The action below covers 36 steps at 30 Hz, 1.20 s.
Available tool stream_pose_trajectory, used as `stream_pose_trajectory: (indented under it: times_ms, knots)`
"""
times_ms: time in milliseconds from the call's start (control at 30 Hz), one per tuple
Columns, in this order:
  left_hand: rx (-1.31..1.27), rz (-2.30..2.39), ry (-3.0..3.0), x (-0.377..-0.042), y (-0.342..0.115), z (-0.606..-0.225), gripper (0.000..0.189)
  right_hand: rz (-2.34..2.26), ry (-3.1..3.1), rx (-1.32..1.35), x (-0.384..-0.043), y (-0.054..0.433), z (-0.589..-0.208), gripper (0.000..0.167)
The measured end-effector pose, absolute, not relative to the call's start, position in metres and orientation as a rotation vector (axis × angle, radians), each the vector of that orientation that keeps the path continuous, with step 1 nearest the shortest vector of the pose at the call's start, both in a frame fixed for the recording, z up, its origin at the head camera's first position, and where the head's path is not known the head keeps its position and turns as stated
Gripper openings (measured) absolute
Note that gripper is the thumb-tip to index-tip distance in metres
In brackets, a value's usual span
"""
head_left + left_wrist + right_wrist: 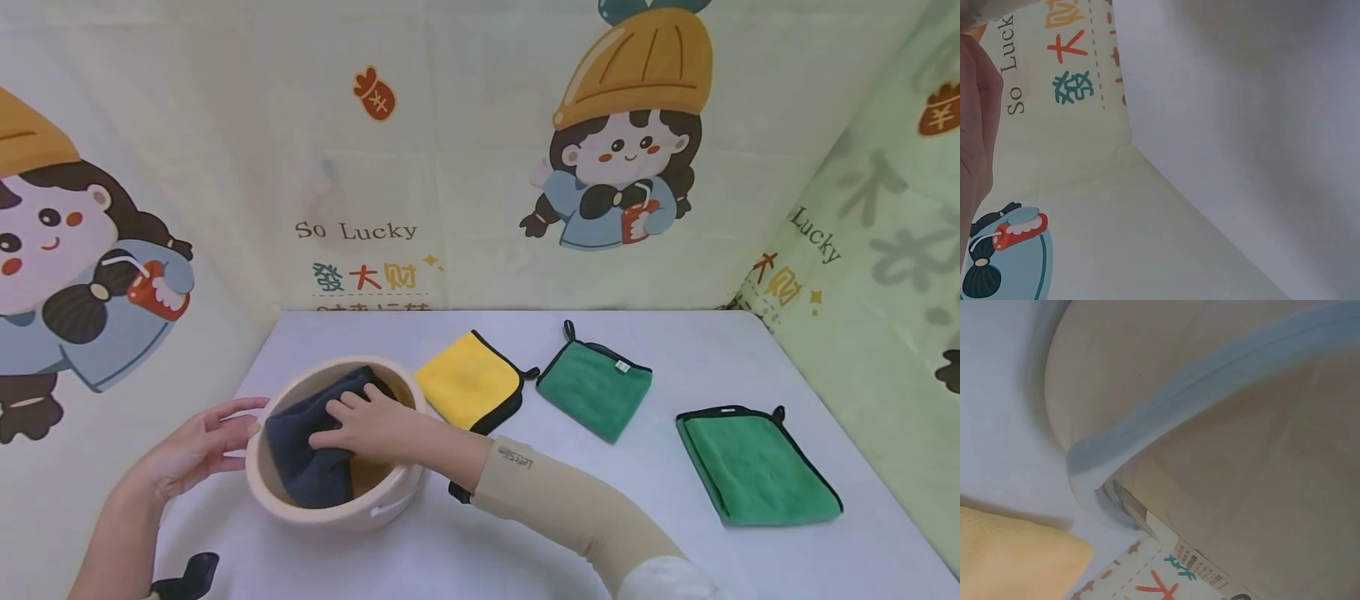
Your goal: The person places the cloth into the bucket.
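A cream bucket [360, 518] stands at the left of the white table with a folded dark blue cloth [303, 433] inside it. My right hand [378, 425] reaches over the rim and rests on the cloth, fingers spread and fingertips visible on top of it. The fingers of my left hand [202, 446] touch the bucket's outer left side near the rim. Part of that hand [975, 125] shows at the left edge of the left wrist view. The right wrist view holds the bucket's outer wall [1260, 469] and its pale handle [1185, 394]; the right hand is out of sight there.
Right behind the bucket lies a yellow cloth [468, 383] with black edging. A green cloth [596, 387] with a loop is beside it, and a larger folded green cloth [761, 467] lies at the far right. A printed curtain [480, 167] borders the table [570, 533].
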State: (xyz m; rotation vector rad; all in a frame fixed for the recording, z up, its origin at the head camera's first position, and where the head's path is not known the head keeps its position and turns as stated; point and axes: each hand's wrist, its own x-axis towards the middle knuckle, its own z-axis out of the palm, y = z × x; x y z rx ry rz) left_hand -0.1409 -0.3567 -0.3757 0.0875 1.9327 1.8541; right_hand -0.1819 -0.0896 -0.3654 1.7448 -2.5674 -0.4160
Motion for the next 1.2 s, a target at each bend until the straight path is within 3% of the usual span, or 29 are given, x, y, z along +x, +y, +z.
stream_pose_trajectory:
  times_ms: [1200]
  knots:
    - [0.073, 1.817, 2.015, -0.139, -0.352, -0.375, 0.033, -1.012, -2.557, 1.724, -0.180, -0.107, -0.373, 0.057]
